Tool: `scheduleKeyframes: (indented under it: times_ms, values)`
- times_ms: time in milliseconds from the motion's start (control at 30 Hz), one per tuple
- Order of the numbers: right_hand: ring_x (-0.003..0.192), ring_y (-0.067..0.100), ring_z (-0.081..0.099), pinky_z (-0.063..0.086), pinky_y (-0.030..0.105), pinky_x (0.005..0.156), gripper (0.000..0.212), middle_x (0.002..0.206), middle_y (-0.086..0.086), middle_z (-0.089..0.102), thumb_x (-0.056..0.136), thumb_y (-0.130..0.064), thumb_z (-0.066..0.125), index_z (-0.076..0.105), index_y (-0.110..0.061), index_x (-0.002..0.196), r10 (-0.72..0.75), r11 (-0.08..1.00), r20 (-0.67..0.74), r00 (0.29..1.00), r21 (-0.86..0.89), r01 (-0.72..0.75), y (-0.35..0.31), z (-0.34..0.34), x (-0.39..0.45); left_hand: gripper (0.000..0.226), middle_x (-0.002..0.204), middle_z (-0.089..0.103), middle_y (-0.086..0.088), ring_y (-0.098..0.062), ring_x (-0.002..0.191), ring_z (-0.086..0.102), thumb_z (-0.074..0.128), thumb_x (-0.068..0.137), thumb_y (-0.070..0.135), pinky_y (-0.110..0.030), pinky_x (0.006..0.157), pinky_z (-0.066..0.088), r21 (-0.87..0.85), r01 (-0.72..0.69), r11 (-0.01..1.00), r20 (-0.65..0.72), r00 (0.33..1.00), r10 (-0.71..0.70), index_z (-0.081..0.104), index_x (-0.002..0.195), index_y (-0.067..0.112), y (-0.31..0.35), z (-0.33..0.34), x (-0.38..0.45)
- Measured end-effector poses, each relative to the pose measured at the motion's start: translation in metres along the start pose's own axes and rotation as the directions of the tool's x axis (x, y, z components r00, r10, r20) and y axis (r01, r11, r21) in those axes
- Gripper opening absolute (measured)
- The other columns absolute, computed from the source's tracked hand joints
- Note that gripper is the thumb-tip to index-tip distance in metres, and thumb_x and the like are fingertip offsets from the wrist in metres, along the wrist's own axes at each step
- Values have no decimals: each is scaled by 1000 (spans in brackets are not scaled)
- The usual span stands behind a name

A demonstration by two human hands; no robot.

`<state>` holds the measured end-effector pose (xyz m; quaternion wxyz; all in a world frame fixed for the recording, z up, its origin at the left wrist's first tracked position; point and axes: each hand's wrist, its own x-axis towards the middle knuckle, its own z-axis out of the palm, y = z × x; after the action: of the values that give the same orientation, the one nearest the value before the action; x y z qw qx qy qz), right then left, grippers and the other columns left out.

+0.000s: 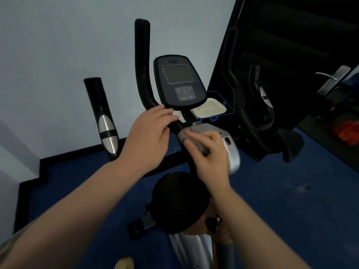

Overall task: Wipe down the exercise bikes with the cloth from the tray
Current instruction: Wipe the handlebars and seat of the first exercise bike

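No brand or label can be read: the exercise bike's console (179,81) at frame centre shows a blank grey screen and a keypad whose markings are too blurred to make out. Just right of the console, a white tray (208,109) with a faint reddish mark sits in a blue-edged holder, partly hidden behind the console's lower edge.

The right hand (210,154) grips a grey cloth (191,136) with curled fingers and presses it on the black handlebar (143,70) just below the console; motion blur softens the cloth's outline. The left hand (149,136) rests on the same bar just left of the cloth, fingers nearly straight, grasping nothing.

The black saddle (179,202) lies below the hands at lower centre, the frame beneath it cut off by the bottom edge. A second handle with a silver sensor pad (107,133) stands at the left. Another bike's dark handlebars (242,94) rise at the right against a black panel, and a metal door handle (330,78) shows at the far right. The floor (281,191) is blue carpet, the wall (58,55) pale blue-grey with a black skirting.
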<state>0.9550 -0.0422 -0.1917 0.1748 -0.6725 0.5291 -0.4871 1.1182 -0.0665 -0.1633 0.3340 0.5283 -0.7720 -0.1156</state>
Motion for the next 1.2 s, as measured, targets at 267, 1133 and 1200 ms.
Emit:
scheduleKeyframes:
  times_ms: [267,1133,1200]
  values:
    - [83,5,54,41,10,72,18,87,-6,54,83,-34,66,72,-32,100,-147,989,155,977,38,143,3,-35,6,37,132,58,4,-12,129,44,48,96,4,-20,107,26,-100,22,995,13,1000,-21,60,128,20,-5,-20,10]
    - [96,4,63,52,30,87,22,102,-9,69,84,-20,70,73,-23,105,-222,970,63,973,-87,226,-52,40,115,41,124,53,11,3,118,50,46,93,0,-3,92,38,-446,-48,894,-204,978,-49,55,121,28,-53,-91,81]
    - [101,9,59,46,22,90,22,106,-3,67,83,-15,71,74,-19,104,-260,956,77,963,-118,267,-65,68,128,48,135,45,10,-1,127,43,44,93,-2,-15,102,37,-440,-86,894,-243,970,-26,48,133,24,-53,-93,91]
